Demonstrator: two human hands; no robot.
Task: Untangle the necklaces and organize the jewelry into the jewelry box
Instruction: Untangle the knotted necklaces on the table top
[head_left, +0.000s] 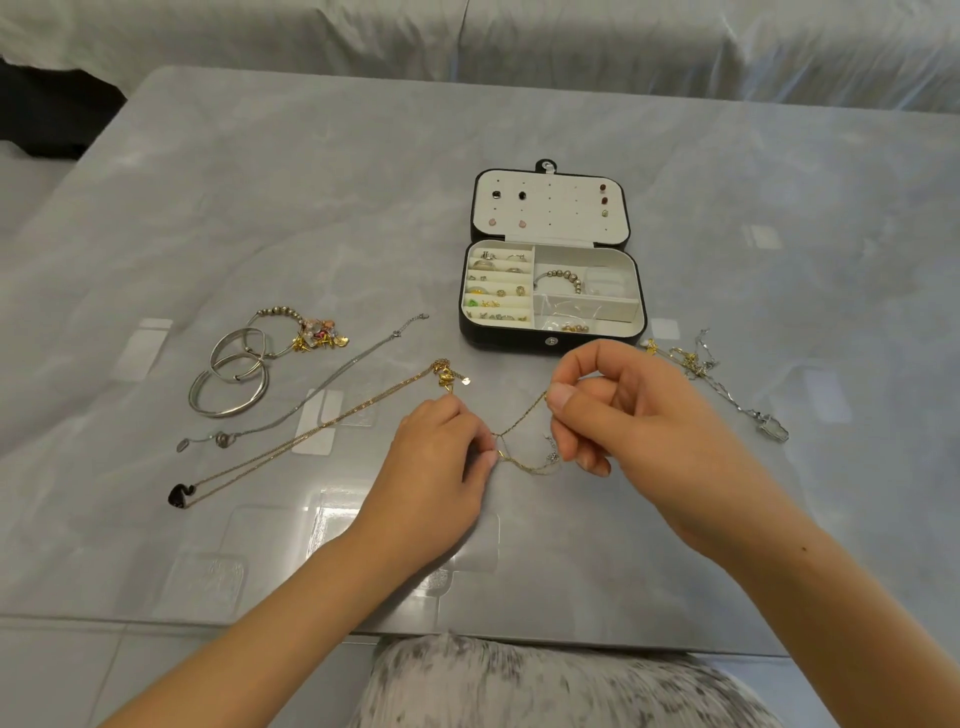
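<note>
- as we sit at the table (363, 208), our left hand (441, 462) hangs low over the top, thumb and fingertips pinching a thin gold chain (519, 415).
- our right hand (623, 410) has its fingers curled, thumb and forefinger pinching the same chain a little higher. a short stretch runs taut between the hands, and a slack loop with a small pale charm sags below.
- we judge the step in hand to be the untangling, easing a knot or crossing out of this chain, which is not yet in the box.
- the next move calls for small, gentle pulls to part the strands at the crossing without tightening it.
- just beyond our left hand a black-pendant necklace (311, 431) and a silver necklace (332, 376) lie stretched out side by side.
- farther left, bangles (228, 384) touch a charm bracelet (311, 332).
- to the right a tangle (696, 361) of gold and silver chains waits near the box's front corner.
- farthest off, the box (519, 340) stands open, with rings and earrings in its left slots, a beaded bracelet in a right compartment and studs on the lid (550, 208).
</note>
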